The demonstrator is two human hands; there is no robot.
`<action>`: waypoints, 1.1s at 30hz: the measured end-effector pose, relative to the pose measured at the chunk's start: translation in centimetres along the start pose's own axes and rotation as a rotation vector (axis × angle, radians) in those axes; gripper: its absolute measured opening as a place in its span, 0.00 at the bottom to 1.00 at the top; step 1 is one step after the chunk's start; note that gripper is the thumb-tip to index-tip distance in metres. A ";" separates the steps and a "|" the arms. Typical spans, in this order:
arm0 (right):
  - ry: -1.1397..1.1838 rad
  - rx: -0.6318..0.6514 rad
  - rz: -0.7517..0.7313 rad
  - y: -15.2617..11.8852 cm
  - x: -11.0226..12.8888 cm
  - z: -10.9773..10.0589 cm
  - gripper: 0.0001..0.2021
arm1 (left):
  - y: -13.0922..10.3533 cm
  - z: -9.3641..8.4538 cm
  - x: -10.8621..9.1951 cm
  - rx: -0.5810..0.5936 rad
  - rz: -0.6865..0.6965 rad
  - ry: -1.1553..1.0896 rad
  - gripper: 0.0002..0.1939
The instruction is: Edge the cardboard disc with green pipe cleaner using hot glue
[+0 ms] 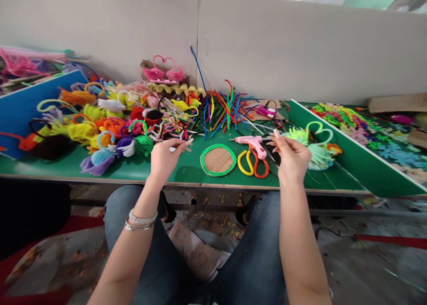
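Observation:
Over the front edge of the green table my left hand (pixel 167 156) is raised, its fingers drawn together; whether a thin thing is between them I cannot make out. My right hand (pixel 291 156) is pinched closed beside the pink glue gun (pixel 251 142), and what it holds, if anything, is too small to tell. Between my hands lies a round cardboard disc (pixel 218 160) ringed with green pipe cleaner. Scissors with one yellow and one orange handle (pixel 261 168) lie right of the disc, touching the glue gun area.
Colourful swan shapes (pixel 96 158) are heaped at left. Loose pipe cleaners (pixel 227 109) lie at the back, near a pink swan pair (pixel 164 73). A green divider (pixel 353 153) stands at right, with a pale green swan pair (pixel 318 156) beside it.

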State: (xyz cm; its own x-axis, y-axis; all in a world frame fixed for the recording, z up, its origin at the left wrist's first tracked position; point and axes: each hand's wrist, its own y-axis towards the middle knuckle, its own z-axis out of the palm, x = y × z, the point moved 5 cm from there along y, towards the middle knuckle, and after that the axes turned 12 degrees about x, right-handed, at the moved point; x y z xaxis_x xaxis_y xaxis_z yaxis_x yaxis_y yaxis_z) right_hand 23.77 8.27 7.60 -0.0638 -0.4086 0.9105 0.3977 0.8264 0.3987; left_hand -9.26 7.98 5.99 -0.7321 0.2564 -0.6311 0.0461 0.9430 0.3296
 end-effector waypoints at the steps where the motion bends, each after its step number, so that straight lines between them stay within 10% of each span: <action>1: -0.034 0.058 0.004 -0.2 0.1 0.5 0.11 | 0.0 0.6 -0.2 0.058 0.008 -0.052 0.18; 9: -0.071 0.588 0.162 -1.9 -0.3 4.0 0.28 | 1.0 5.4 -1.4 0.179 0.118 -0.036 0.20; 14: -0.143 0.783 0.131 -3.0 0.1 4.8 0.17 | 1.4 7.7 -1.0 0.283 0.090 -0.047 0.28; 29: -0.420 0.774 0.016 -4.8 -2.6 8.7 0.27 | 0.0 6.3 -5.0 0.293 0.404 -0.131 0.23; 33: -0.382 0.782 -0.019 -4.6 -2.6 8.8 0.15 | -0.5 6.3 -5.3 0.323 0.380 -0.135 0.22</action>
State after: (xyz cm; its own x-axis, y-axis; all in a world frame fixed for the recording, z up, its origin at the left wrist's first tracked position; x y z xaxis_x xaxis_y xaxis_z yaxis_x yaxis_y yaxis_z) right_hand 14.00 8.90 4.38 -0.4228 -0.3830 0.8213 -0.3405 0.9070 0.2477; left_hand -1.13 7.51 4.77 -0.5294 0.5986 -0.6012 0.5148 0.7899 0.3332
